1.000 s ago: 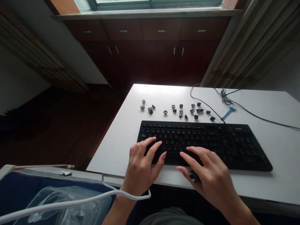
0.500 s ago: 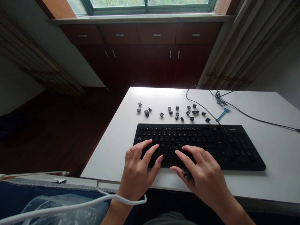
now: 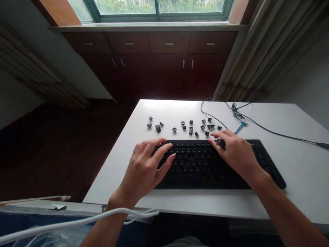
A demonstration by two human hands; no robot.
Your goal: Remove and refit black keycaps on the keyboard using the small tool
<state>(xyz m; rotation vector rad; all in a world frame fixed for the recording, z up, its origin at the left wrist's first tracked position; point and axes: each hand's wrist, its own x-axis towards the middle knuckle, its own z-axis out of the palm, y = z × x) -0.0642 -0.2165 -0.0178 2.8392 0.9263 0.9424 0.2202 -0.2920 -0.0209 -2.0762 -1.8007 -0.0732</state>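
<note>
A black keyboard [image 3: 197, 166] lies on a white table [image 3: 295, 171]. My left hand [image 3: 144, 168] rests on the keyboard's left end with its fingers spread and holds nothing. My right hand [image 3: 236, 154] hovers over the keyboard's top edge near the middle. Its fingertips pinch a small black object [image 3: 220, 143] that I cannot name. Just beyond the keyboard, several loose black keycaps [image 3: 190, 127] lie scattered in a row, the nearest ones right in front of my right fingertips.
A small blue brush [image 3: 240, 127] and a black cable [image 3: 269, 132] lie at the back right of the table. A white cord [image 3: 77, 223] and a blue bag [image 3: 25, 226] are at the near left. Dark wooden cabinets [image 3: 164, 61] stand under the window, with a curtain [image 3: 269, 51] at the right.
My right hand has left the keyboard's near edge and moved forward to its top edge, carrying the small black object. My left hand has slid a little forward. The view has tilted up.
</note>
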